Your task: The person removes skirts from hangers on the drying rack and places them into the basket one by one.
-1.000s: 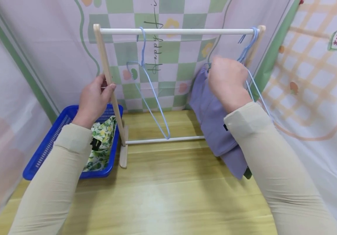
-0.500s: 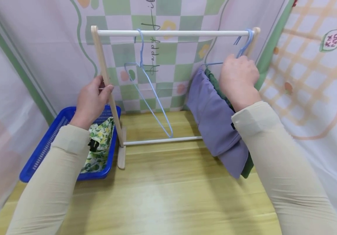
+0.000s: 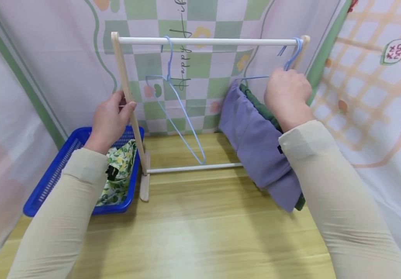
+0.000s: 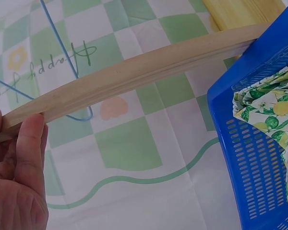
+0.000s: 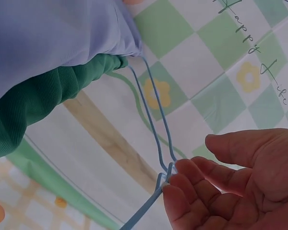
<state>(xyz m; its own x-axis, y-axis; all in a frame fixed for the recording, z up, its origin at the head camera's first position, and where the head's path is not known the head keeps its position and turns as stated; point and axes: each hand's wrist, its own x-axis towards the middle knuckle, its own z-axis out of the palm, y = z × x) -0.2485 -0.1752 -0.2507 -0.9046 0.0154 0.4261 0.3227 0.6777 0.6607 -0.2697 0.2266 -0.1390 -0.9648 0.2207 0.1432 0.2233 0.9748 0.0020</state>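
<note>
My left hand [image 3: 108, 120] pinches the left wooden post [image 4: 134, 72] of a small clothes rack between thumb and fingers. At the rack's right end, my right hand [image 3: 287, 95] is at the necks of two blue wire hangers [image 5: 153, 115], fingertips touching them and thumb held apart. Their hooks hang together over the white top rail [image 3: 218, 41]. From these hangers hang a purple garment [image 3: 253, 135] and, behind it, a dark green garment [image 5: 72, 76] with a gathered edge. Another blue hanger [image 3: 189, 120], bare, hangs towards the left of the rail.
Left of the rack stands a blue plastic basket [image 3: 52, 182] holding a lemon-print cloth [image 3: 123, 155] with a black piece on it. A white lower bar [image 3: 193, 167] joins the rack's feet above the wooden table [image 3: 186, 228]. Printed curtains enclose the back and sides.
My right hand has shifted right and slightly down along the hangers, uncovering the green garment. The hanging clothes have swung a little. My left hand stays on the post.
</note>
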